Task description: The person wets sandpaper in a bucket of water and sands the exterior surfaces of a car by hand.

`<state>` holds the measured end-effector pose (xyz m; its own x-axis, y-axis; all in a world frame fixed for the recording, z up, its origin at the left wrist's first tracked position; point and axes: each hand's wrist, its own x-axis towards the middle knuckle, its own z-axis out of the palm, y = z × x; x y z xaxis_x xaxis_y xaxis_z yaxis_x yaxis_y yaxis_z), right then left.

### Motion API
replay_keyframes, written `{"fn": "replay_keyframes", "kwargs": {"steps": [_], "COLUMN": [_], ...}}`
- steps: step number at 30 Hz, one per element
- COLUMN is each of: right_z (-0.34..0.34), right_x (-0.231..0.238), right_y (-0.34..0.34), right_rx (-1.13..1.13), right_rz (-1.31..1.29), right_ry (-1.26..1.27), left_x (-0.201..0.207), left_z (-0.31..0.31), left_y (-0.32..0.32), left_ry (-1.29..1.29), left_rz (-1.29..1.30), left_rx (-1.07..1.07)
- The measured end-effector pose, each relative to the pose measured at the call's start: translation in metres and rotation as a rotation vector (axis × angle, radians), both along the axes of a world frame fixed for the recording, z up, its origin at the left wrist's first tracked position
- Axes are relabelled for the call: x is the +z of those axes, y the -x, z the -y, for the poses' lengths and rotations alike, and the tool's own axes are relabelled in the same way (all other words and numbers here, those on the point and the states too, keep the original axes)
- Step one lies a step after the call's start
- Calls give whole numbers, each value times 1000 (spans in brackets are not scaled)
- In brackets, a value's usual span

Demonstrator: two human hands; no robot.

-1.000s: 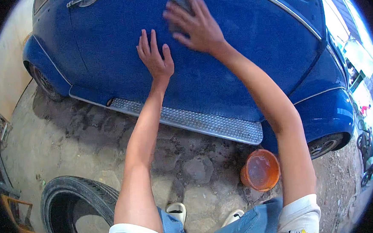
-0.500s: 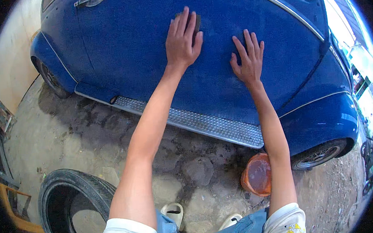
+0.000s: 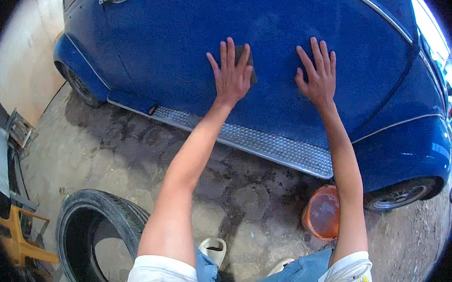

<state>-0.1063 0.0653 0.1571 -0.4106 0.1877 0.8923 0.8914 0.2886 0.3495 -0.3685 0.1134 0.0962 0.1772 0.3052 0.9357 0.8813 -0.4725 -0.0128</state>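
at the far left a yellow stand (image 3: 17,241) sits at the rim of the view, and beside it a loose black tyre (image 3: 89,237) lies flat on the stone floor (image 3: 133,146), out of the way of the work. above them the blue car door (image 3: 178,35) fills the upper view, with a ribbed metal running board (image 3: 267,143) along its foot. the left hand (image 3: 231,76) lies flat on the panel, its fingers (image 3: 224,53) spread apart and pressing a small dark sanding pad (image 3: 245,62) against the paint; the pad is pinned under the palm and fingertips rather than pinched, likely so it bears evenly on the surface. just to its right, the right hand (image 3: 318,78) rests open on the same panel, fingers splayed and holding nothing, seemingly to brace the body. lower right, an orange bucket (image 3: 321,212) stands on the floor near the front wheel (image 3: 402,195), within easy reach.
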Motion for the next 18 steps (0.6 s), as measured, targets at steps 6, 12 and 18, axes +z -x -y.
{"fn": "replay_keyframes", "kwargs": {"steps": [6,12,18], "right_z": [-4,-3,-2], "right_x": [-4,-3,-2], "right_y": [-3,-1,0], "right_rx": [-40,-24,-10], "right_rz": [0,-7,0], "right_ry": [-2,-30,-20], "left_x": [68,-23,-12], "left_z": [-59,-14,-33], "left_y": [49,-2,28], "left_ry": [-43,-1,-59], "left_rz": [453,110,19], "left_rx": [42,-36,-17]}}
